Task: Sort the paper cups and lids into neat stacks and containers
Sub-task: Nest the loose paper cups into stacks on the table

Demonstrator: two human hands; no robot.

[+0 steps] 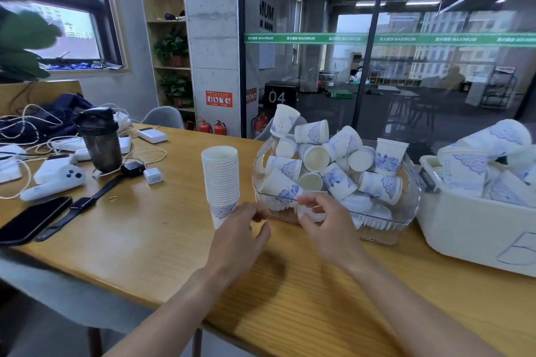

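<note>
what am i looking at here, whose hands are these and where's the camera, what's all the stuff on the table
There is one picture, from a camera worn on a person's head, looking down at their own bare hands; no machine is involved. The left hand and right hand hover over a wooden table, apparently empty. A tall stack of nested paper cups stands by the left hand. A clear bin and a white tub hold loose cups. Further left lie a phone, cables and a dark shaker bottle.
</note>
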